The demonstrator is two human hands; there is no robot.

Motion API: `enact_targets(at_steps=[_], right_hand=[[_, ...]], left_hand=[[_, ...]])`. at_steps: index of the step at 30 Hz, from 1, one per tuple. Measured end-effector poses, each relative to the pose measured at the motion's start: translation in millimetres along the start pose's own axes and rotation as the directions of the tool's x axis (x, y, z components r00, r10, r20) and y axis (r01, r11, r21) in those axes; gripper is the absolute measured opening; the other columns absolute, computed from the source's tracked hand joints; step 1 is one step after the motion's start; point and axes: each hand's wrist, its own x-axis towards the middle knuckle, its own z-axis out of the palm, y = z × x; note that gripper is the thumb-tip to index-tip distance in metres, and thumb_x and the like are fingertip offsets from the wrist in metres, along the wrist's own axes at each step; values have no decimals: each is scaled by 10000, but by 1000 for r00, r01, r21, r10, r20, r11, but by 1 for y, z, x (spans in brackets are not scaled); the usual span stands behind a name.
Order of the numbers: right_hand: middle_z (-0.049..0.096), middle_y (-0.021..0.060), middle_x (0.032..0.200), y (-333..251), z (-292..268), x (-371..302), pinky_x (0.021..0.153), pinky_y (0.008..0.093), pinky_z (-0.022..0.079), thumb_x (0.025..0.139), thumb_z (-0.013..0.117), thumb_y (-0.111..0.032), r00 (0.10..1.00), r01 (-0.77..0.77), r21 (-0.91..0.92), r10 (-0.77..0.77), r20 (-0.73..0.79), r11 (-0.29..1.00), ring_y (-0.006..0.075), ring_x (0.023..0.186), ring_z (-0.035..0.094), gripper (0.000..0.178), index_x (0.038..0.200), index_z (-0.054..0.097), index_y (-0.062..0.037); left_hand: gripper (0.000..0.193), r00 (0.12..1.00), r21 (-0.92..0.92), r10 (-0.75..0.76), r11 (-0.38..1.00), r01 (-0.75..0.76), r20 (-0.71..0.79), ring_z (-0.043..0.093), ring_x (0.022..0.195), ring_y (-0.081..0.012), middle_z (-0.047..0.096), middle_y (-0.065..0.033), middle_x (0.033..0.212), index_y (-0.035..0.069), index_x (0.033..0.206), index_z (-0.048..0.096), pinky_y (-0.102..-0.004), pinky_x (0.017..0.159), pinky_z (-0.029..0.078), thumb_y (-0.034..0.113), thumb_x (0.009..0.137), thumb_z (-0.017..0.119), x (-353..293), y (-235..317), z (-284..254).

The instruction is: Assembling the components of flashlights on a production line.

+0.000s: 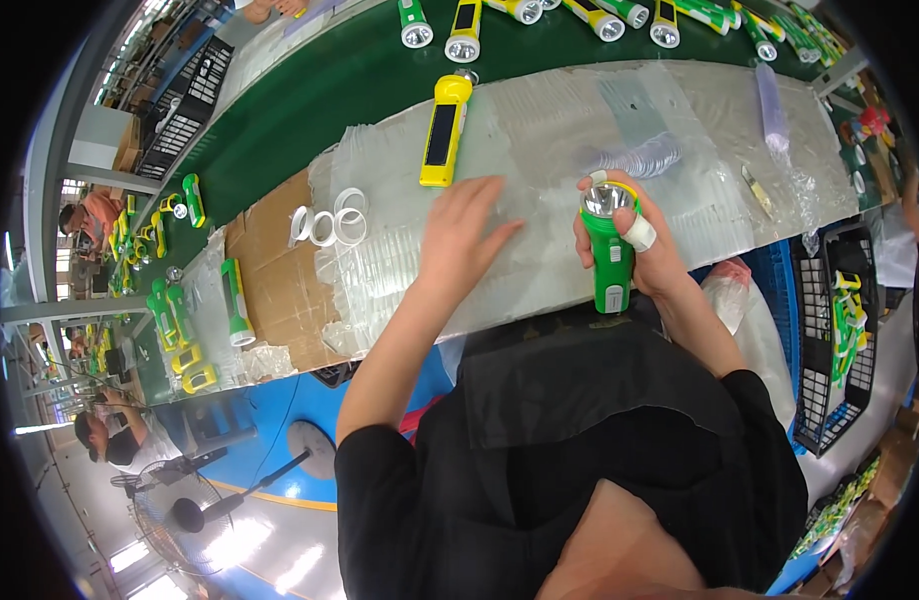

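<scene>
Landmark: one yellow flashlight with a long black panel (443, 140), lying lens end away from the person on clear plastic sheeting (545, 125), which covers part of a green-topped desk (280, 125). Held item: one green plastic flashlight with a round silver reflector (612, 250), to the right of the landmark and nearer the person, raised lens end up, a yellow edge showing along its head. Right hand (663, 250): fingers closed around the head of this green flashlight, thumb against its near side; white wrapping on the thumb. Left hand (467, 230): just on the near side of the landmark, above the sheeting, holding nothing visible, fingers loosely spread, thumb apart, slightly blurred. Left of the landmark: several white open rings (351, 217), some overlapping; farther left, a brown cardboard sheet (280, 250) and, near its left edge, one green flashlight with a dark panel (237, 302). Right of the landmark: one fanned stack of clear thin discs (635, 158); farther right, one small knife with a pale handle (757, 193) and one long violet-tinted plastic sleeve (773, 110). Beyond the landmark: a row of green and yellow flashlights with white-rimmed lenses (464, 35). Far right of the landmark, beside the desk: one black slatted crate (812, 385) containing green and yellow flashlights
</scene>
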Motion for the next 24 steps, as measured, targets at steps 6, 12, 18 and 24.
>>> enact_targets(at_steps=[6,12,18,24], right_hand=[[594,123,758,-2,9,-8,571,293,461,844,663,-543,1000,-13,-15,13,-4,1000,181,618,582,662,1238,462,-50],[598,115,767,-4,11,-8,579,293,482,831,670,-554,1000,-29,-19,29,-6,999,175,635,595,679,1235,465,-48],[606,94,811,-4,16,-6,587,292,496,829,679,-545,998,-50,-35,51,35,998,176,653,613,666,1232,475,-54],[603,74,888,1,26,-4,613,294,516,880,666,-375,990,-95,16,92,109,995,164,693,624,505,1218,494,-41]], left_hand=[[440,928,-44,105,994,-96,358,556,1069,-311,613,-133,1142,18,1171,597,-410,873,453,198,789,719,15,-11,22],[418,902,42,199,972,-233,383,604,976,-294,638,-137,1068,19,1139,618,-388,791,478,165,767,738,23,-13,16],[473,999,-532,-5,846,22,34,628,861,-247,645,-133,962,-8,1144,638,-338,670,503,-5,680,733,38,31,-9],[434,965,-392,261,887,-243,-9,542,1016,-317,577,-142,1139,14,1204,621,-414,882,408,89,778,595,19,46,-16]])
